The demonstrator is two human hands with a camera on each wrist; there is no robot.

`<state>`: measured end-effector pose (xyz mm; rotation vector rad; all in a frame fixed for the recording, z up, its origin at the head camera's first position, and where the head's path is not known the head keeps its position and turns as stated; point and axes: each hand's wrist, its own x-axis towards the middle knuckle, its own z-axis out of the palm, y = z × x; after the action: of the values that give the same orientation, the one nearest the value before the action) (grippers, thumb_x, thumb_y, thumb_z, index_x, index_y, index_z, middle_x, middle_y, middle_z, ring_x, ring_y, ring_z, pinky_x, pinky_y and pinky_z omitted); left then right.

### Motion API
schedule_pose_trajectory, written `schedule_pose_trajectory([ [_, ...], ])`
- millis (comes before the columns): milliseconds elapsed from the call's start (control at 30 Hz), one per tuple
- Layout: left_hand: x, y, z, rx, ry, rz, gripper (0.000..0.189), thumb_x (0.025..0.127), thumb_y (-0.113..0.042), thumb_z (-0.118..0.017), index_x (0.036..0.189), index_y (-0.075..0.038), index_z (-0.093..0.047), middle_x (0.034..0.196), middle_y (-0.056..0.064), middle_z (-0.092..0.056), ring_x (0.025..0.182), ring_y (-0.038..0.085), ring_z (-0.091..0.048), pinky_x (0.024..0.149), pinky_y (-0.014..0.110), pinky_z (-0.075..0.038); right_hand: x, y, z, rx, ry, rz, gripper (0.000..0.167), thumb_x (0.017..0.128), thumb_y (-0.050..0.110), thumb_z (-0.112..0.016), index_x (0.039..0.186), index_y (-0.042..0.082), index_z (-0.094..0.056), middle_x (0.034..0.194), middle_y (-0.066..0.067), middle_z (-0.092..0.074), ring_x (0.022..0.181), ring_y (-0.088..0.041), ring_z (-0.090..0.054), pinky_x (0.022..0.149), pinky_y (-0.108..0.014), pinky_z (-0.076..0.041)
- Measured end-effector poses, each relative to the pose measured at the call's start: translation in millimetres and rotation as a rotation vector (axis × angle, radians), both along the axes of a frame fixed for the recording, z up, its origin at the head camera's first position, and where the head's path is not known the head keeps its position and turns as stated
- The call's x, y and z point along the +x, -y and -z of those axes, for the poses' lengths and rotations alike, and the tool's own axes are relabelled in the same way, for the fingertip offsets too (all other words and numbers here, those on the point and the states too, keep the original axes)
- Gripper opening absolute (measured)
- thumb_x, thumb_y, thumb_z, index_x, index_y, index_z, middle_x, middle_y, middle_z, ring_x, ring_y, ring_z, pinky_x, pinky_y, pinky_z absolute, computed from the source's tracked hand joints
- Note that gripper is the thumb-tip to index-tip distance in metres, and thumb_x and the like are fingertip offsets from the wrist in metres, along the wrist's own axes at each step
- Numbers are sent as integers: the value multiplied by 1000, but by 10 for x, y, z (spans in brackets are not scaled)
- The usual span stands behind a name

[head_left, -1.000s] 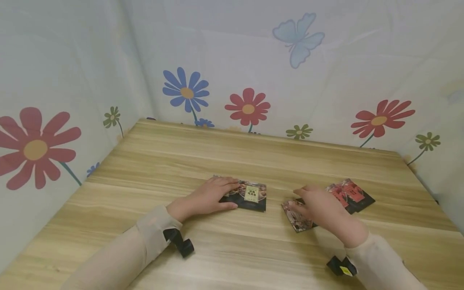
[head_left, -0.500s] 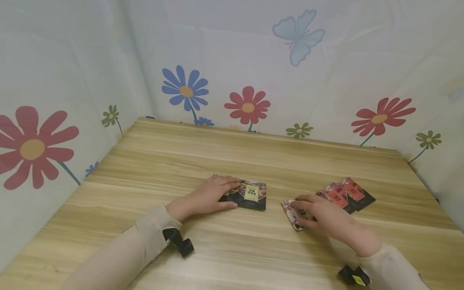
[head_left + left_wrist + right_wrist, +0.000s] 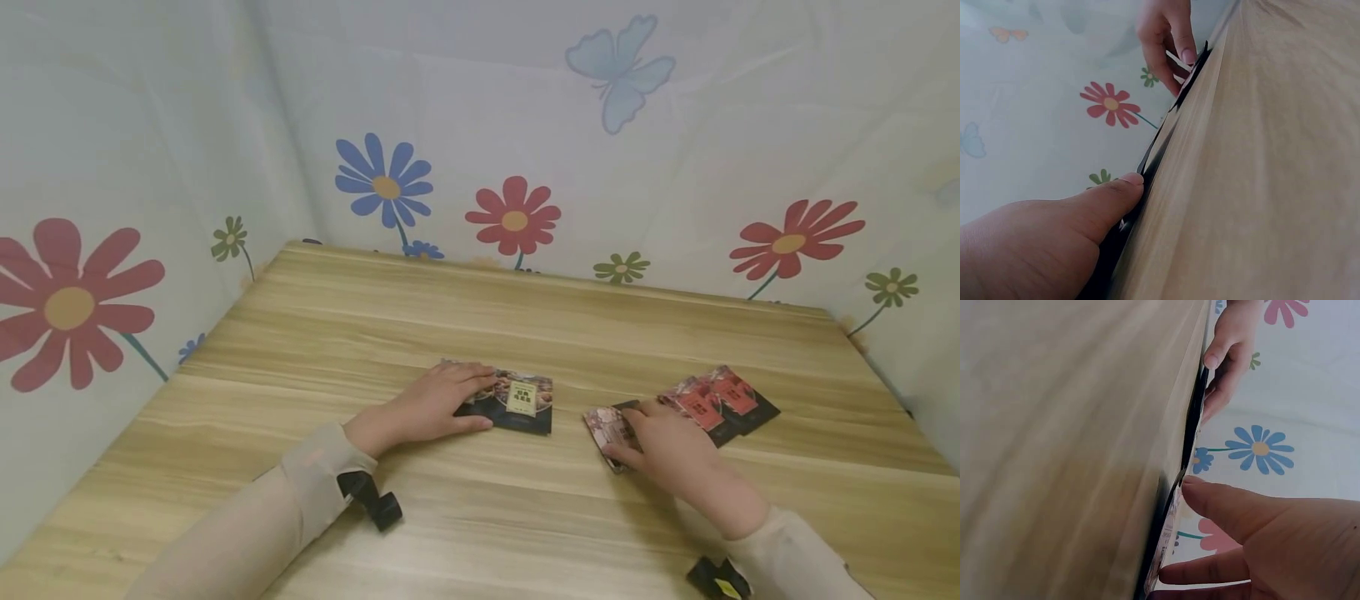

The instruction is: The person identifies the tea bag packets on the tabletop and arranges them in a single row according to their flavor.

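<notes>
My left hand (image 3: 431,407) rests on dark flat food packets (image 3: 525,400) with a yellow label and a picture of food, left of the table's middle. Its thumb lies along their near edge in the left wrist view. To the right, my right hand (image 3: 678,442) touches a packet with a pinkish print (image 3: 604,427), thumb toward the near side and fingers on its face. Beyond that hand lie overlapping dark packets with red labels (image 3: 731,396). The right wrist view shows the thumb and fingers (image 3: 1204,570) nearly straight against the pinkish packet. The hands cover parts of the packets.
A wood-grain table (image 3: 420,308) lies under everything. White curtains (image 3: 465,100) printed with flowers and a butterfly stand behind and at the sides. Black straps with small mounts (image 3: 371,500) sit on both wrists.
My right hand shifts slightly back and forth over the pinkish packet, and its fingers move off the packet's left part, uncovering more of it. The left hand stays still on its packets.
</notes>
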<state>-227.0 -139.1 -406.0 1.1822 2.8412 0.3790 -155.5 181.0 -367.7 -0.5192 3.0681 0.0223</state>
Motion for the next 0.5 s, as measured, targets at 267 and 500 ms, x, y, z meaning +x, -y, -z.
schedule_pose_trajectory([
  [267, -6, -3, -5, -4, 2, -1, 69, 93, -53, -55, 147, -12, -41, 154, 5, -38, 142, 26, -35, 119, 51, -25, -17, 60, -4, 2, -29, 1, 58, 85, 47, -68, 114, -4, -66, 112, -20, -65, 104, -37, -63, 84, -50, -54],
  [500, 5, 4, -14, -1, -6, 3, 69, 93, -53, -55, 146, -12, -42, 153, 6, -39, 142, 26, -36, 119, 50, -25, -50, 94, -13, -10, 11, -16, 61, 86, 47, -66, 122, -2, -63, 119, -21, -63, 110, -38, -61, 87, -52, -53],
])
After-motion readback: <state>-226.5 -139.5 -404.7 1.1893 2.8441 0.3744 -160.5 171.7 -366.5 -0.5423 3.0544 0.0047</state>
